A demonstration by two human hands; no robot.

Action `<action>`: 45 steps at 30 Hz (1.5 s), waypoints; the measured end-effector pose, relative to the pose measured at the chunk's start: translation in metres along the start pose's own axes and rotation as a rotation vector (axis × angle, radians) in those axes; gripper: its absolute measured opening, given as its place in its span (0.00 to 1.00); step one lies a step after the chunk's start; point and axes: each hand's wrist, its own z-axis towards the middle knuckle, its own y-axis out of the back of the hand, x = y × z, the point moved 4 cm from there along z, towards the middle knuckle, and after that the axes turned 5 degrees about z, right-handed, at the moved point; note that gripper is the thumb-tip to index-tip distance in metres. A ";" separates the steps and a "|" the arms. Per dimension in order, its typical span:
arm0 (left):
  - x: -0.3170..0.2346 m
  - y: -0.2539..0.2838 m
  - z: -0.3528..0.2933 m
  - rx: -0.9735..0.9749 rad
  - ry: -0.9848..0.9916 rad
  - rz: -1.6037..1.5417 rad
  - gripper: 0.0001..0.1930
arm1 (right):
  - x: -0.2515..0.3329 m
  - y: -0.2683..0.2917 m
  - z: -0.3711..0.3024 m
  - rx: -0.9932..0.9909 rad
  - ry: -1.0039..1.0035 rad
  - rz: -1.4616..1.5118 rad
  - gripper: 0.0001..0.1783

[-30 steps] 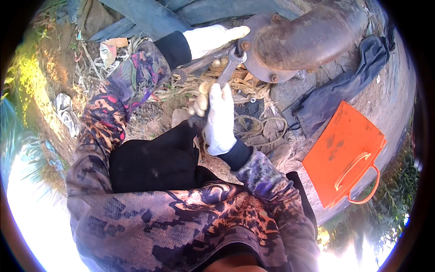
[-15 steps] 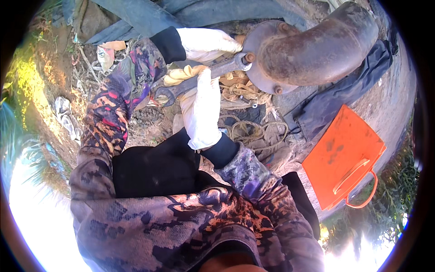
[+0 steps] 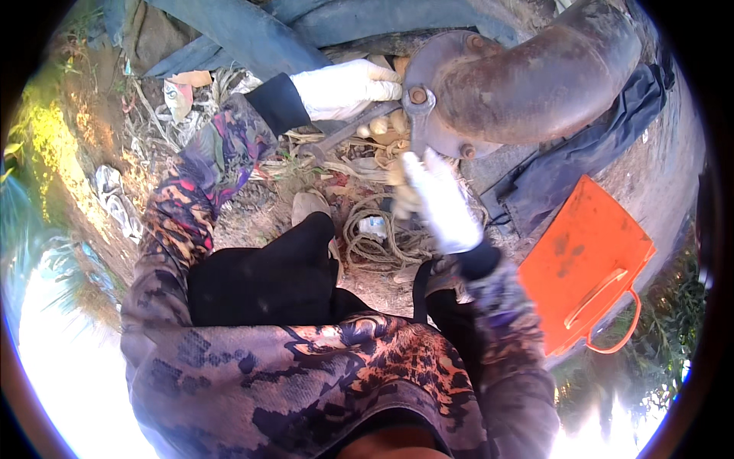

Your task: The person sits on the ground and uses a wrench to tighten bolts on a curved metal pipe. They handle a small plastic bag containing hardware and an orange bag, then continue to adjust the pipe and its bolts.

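One wrench (image 3: 420, 122): its ring end sits on a rusty bolt (image 3: 417, 95) at the near left edge of the flange; its shank points down toward the wearer.
Right hand (image 3: 442, 200): white-gloved and blurred, fingers folded around the wrench's shank, yellowish glove tips on the left side.
Left hand (image 3: 344, 89): white-gloved, just left of the flange, reaching toward its edge; yellowish tips show below a metal bar, so the fingers appear to be wrapped around it.
Metal bar (image 3: 348, 131): slants up from the dry litter toward the flange.
Flange (image 3: 417, 69): round, rust-brown, with more bolts along its rim.
Pipe (image 3: 543, 84): thick, rusty elbow, bending up and right from the flange.
Rope (image 3: 375, 258): loosely coiled on the ground, below the hands.
Small white item (image 3: 372, 226): within the coil, bluish marks too small to read.
Dark cloth (image 3: 566, 164): crumpled, below the pipe.
Orange case (image 3: 585, 260): at the right, two handles, dark smudges on its face.
Packaging scrap (image 3: 178, 99): at the upper left, pale with reddish print, illegible here.
Blue-grey sheeting (image 3: 241, 34): across the top.
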 end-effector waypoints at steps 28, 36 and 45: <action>-0.002 0.013 0.009 0.124 -0.132 0.125 0.13 | -0.015 -0.116 0.048 0.069 0.397 1.152 0.16; 0.002 0.015 0.016 0.082 -0.101 0.211 0.13 | -0.017 -0.107 0.057 0.003 0.396 1.041 0.19; 0.013 0.011 0.014 -0.016 -0.061 -0.060 0.13 | -0.017 -0.070 0.032 0.015 0.317 0.674 0.23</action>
